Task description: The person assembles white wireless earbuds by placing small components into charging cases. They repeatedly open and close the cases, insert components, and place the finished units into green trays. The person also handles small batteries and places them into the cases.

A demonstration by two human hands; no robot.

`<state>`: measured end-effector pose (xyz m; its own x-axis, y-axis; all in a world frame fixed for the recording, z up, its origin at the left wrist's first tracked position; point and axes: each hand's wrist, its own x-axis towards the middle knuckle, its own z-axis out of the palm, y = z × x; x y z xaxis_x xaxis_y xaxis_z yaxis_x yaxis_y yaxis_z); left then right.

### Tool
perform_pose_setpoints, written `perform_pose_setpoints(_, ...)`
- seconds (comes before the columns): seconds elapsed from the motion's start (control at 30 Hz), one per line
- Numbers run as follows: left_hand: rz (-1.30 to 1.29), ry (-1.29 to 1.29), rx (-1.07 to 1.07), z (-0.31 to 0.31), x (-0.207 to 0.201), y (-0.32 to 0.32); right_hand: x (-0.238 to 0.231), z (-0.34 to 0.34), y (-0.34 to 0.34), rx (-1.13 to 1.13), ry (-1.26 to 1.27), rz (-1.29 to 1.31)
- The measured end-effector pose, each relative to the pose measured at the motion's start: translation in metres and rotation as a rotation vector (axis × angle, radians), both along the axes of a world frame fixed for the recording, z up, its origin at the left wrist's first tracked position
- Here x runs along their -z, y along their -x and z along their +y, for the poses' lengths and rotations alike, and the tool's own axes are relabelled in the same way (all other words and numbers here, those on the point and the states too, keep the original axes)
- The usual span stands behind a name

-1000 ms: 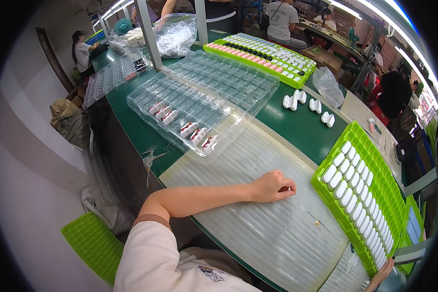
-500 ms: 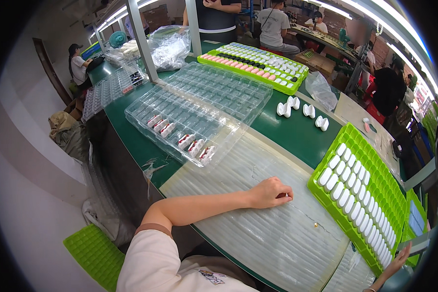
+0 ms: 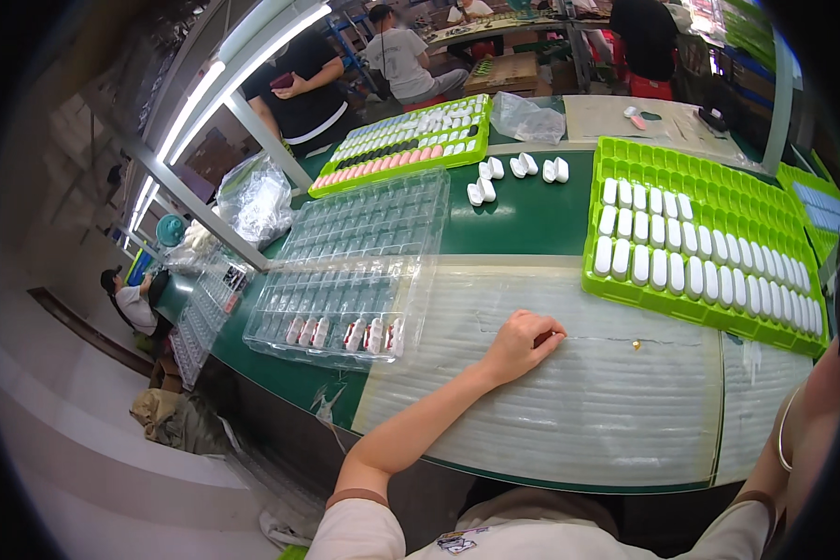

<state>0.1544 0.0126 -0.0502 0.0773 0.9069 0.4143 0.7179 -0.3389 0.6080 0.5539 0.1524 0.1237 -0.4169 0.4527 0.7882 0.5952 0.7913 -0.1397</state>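
Observation:
My left hand [image 3: 523, 345] rests on the ribbed translucent mat [image 3: 569, 411], fingers curled in loosely, and no object shows in them. My right hand [image 3: 823, 401] is raised close to the camera at the right rim, a bracelet at its wrist; its fingers are out of sight. Ahead and to the right of my left hand lies a bright green tray [image 3: 599, 282] with rows of white oval cases [image 3: 658, 269]; its far rows hold none. To the left, a clear plastic compartment tray [image 3: 345, 243] holds several white-and-red pieces [image 3: 373, 334] along its near edge.
Several opened white cases [image 3: 525, 166] stand on the green tabletop [image 3: 532, 229]. Behind are another green tray [image 3: 401, 140] of mixed-colour pieces and a crumpled plastic bag [image 3: 527, 119]. A metal post [image 3: 196, 215] rises at left. A small yellowish bit [image 3: 637, 344] lies on the mat. Other people are in the background.
The view has swung and levelled. My right hand has left the green tray's near right corner and come up close to the camera. My left hand stays on the mat, fingers still curled.

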Motion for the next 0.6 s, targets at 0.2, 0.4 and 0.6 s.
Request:
perform_pose_setpoints(0.2, 0.021, -0.035, 0.020, 0.002, 0.009, 0.000, 0.011, -0.003, -0.007, 0.053, 0.030, -0.005)
perform_pose_setpoints(0.4, 0.046, -0.038, 0.043, -0.002, 0.003, -0.006, 0.018, -0.024, -0.027, 0.127, 0.070, 0.028)
perform_pose_setpoints(0.6, 0.158, -0.105, 0.040, 0.003, 0.001, -0.005, 0.022, -0.014, -0.029, 0.141, 0.083, 0.076)
